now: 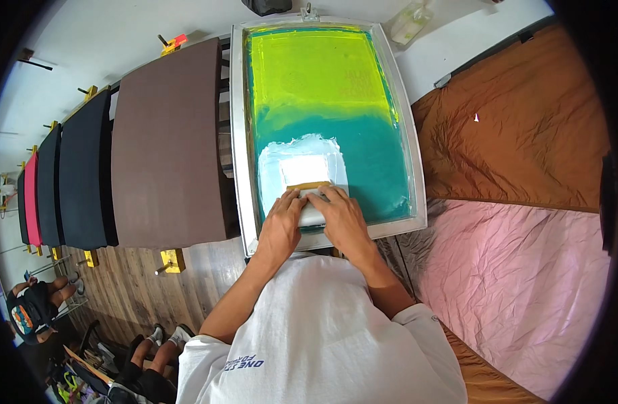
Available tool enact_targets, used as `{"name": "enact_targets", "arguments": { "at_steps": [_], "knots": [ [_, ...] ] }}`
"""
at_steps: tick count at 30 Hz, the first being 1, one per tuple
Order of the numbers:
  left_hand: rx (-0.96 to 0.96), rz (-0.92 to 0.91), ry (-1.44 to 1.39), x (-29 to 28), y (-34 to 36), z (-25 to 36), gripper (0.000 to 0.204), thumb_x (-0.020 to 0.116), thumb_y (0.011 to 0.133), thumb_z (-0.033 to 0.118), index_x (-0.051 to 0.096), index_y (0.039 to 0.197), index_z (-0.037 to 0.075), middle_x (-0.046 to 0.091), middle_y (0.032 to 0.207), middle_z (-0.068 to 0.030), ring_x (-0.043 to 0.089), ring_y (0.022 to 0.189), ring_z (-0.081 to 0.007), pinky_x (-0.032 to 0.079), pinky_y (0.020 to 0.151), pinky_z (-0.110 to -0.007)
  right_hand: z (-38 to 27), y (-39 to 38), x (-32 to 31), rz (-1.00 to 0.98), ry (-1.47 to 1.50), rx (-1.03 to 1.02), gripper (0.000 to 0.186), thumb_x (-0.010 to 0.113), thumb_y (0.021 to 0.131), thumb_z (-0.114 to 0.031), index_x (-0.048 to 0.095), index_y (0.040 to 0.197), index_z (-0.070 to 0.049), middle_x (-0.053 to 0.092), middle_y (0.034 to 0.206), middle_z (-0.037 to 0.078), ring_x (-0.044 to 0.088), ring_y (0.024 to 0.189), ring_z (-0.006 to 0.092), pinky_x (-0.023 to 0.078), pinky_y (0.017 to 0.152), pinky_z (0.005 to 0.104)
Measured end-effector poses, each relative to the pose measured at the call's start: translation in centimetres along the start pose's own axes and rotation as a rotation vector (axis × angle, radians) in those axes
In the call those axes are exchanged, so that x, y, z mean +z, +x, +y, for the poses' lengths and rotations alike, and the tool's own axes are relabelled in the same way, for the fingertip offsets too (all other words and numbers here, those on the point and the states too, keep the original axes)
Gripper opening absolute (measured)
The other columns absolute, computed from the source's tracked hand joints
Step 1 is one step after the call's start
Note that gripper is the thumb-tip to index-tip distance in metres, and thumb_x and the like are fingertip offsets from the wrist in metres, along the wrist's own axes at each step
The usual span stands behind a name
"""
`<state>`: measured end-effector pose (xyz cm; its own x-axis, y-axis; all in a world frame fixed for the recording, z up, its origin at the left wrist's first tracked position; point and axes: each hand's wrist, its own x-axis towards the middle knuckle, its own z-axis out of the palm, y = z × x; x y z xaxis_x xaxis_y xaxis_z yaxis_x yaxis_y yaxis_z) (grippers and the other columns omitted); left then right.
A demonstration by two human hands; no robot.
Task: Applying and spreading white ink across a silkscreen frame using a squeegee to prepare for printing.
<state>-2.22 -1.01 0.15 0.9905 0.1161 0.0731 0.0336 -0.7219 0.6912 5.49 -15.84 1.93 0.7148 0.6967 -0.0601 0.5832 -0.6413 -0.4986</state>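
A screen-printing screen with a pale metal frame has yellow-green ink across its upper part and teal over the lower part, with a white ink patch near the bottom. My left hand and my right hand grip a pale squeegee with a tan strip at the lower part of that patch, thumbs close together and fingers curled over it. Part of the squeegee is hidden under my fingers.
To the left stand several printing boards in brown, black and red, on yellow brackets. Orange and pink crinkled fabric lies at right. A clear container is at the back. Other people are at lower left.
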Motion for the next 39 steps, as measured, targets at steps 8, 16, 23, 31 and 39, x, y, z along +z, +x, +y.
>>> {"name": "enact_targets", "arguments": {
  "at_steps": [8, 16, 23, 31, 39],
  "knots": [
    [-0.032, -0.064, -0.023, -0.1, -0.6, 0.1, 0.058, 0.056, 0.069, -0.018, 0.055, 0.126, -0.005, 0.054, 0.135, -0.0267, 0.049, 0.13, -0.0419, 0.039, 0.111, -0.049, -0.1, -0.5, 0.4, 0.014, -0.031, -0.006, 0.059, 0.061, 0.069, 0.014, 0.063, 0.124, -0.006, 0.058, 0.129, 0.017, 0.053, 0.124, 0.0346, 0.046, 0.095, 0.0448],
    [-0.042, -0.05, 0.004, 0.3, -1.1, 0.2, 0.055, 0.053, 0.071, -0.018, 0.055, 0.124, -0.005, 0.054, 0.135, -0.0258, 0.049, 0.13, -0.0411, 0.038, 0.112, -0.049, -0.2, -1.2, 0.5, 0.004, -0.042, 0.009, 0.061, 0.061, 0.069, 0.014, 0.063, 0.126, -0.008, 0.057, 0.131, 0.015, 0.051, 0.126, 0.0326, 0.043, 0.098, 0.0449],
    [-0.025, -0.07, 0.048, -0.1, -0.6, 0.2, 0.053, 0.053, 0.073, -0.016, 0.056, 0.124, -0.005, 0.055, 0.134, -0.0253, 0.05, 0.13, -0.0404, 0.039, 0.111, -0.048, -0.4, -0.8, 0.1, 0.003, -0.042, 0.014, 0.061, 0.061, 0.069, 0.014, 0.063, 0.125, -0.009, 0.057, 0.13, 0.014, 0.051, 0.127, 0.0319, 0.042, 0.099, 0.0453],
    [-0.009, -0.007, 0.065, 0.3, -1.2, 0.2, 0.049, 0.053, 0.074, -0.016, 0.057, 0.122, -0.005, 0.056, 0.132, -0.0267, 0.051, 0.129, -0.0407, 0.04, 0.111, -0.047, -0.5, -1.2, 1.0, 0.101, -0.07, -0.017, 0.041, 0.055, 0.083, 0.005, 0.066, 0.121, -0.008, 0.059, 0.126, 0.016, 0.054, 0.123, 0.0325, 0.044, 0.095, 0.048],
    [-0.018, -0.059, 0.045, 0.0, -1.0, 0.2, 0.051, 0.055, 0.072, -0.016, 0.056, 0.122, -0.006, 0.057, 0.131, -0.0276, 0.053, 0.126, -0.0417, 0.041, 0.11, -0.047, -0.5, -1.1, 0.6, 0.02, -0.003, 0.007, 0.044, 0.057, 0.079, 0.008, 0.066, 0.121, -0.006, 0.059, 0.126, 0.017, 0.054, 0.123, 0.0336, 0.045, 0.094, 0.0474]
  ]
}}
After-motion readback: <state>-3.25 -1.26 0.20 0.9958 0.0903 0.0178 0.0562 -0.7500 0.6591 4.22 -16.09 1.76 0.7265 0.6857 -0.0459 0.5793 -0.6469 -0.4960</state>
